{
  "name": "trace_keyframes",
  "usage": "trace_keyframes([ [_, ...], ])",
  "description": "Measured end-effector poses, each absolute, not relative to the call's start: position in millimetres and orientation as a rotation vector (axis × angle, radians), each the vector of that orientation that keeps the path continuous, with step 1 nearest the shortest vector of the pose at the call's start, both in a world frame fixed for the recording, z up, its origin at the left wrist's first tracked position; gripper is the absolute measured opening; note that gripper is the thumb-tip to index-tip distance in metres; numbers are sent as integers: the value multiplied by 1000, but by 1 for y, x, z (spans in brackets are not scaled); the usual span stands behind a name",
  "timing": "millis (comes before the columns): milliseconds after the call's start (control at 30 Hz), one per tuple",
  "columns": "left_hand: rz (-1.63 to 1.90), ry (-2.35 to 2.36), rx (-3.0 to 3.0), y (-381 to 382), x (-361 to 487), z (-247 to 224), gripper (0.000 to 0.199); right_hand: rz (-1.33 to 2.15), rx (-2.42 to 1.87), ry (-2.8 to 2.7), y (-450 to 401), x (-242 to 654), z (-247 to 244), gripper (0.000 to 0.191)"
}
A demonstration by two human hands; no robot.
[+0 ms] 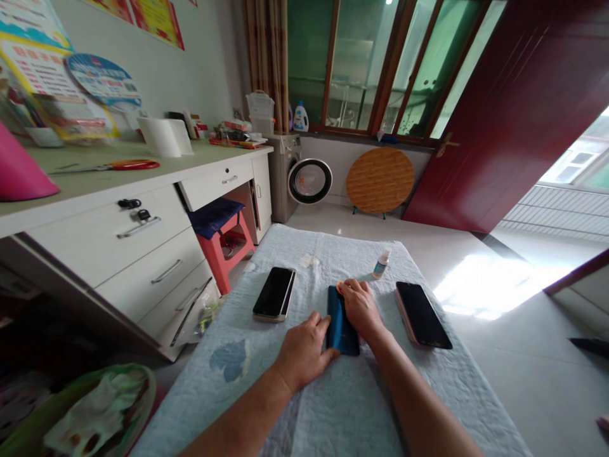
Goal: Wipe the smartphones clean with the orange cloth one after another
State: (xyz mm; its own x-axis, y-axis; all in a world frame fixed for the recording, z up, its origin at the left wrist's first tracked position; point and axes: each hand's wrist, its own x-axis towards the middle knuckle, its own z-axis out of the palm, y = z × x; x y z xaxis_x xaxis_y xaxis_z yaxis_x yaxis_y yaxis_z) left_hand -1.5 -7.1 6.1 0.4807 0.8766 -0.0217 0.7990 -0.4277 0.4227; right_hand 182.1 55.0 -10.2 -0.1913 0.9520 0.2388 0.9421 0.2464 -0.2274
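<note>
A blue smartphone [337, 327] lies back side up on the cloth-covered table [361, 406]. My left hand [304, 349] grips its left and near edges, thumb at the bottom corner. Pressed onto the upper part of the phone, my right hand [362, 310] has its fingers closed on a small orange pad [339, 288], mostly hidden under the fingertips. To the left rests a black-screened phone [275, 292] with another light-coloured one beneath it. At the right lies a stack with a black phone [423, 315] on top. A small spray bottle [381, 263] stands beyond my right hand.
A white desk [157, 254] runs along the left, with scissors [128, 165] and paper rolls [164, 136] on it. A pink stool [223, 247] is tucked beneath. Further back are a washing machine [283, 184] with its door open and a round wooden tabletop [379, 181].
</note>
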Motion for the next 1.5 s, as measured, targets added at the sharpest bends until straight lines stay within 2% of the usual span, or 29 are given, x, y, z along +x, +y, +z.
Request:
trace_keyframes([
  [267,258,1400,2326,-7,0,11,50,132,-1671,-2283,50,170,-4,33],
  [700,318,1388,2300,-7,-2,10,50,239,-1485,-2353,33,166,12,24],
  [967,302,1387,2316,-7,-2,10,46,123,-1609,-2346,38,162,9,23],
  [1167,261,1415,2297,-7,-2,11,54,105,-1744,-2384,66,162,7,28],
  [1367,282,1405,2298,-7,-2,10,61,114,-1684,-2449,79,161,10,27],
  [1500,296,1403,2294,-7,-2,10,58,118,-1637,-2482,71,160,12,24],
])
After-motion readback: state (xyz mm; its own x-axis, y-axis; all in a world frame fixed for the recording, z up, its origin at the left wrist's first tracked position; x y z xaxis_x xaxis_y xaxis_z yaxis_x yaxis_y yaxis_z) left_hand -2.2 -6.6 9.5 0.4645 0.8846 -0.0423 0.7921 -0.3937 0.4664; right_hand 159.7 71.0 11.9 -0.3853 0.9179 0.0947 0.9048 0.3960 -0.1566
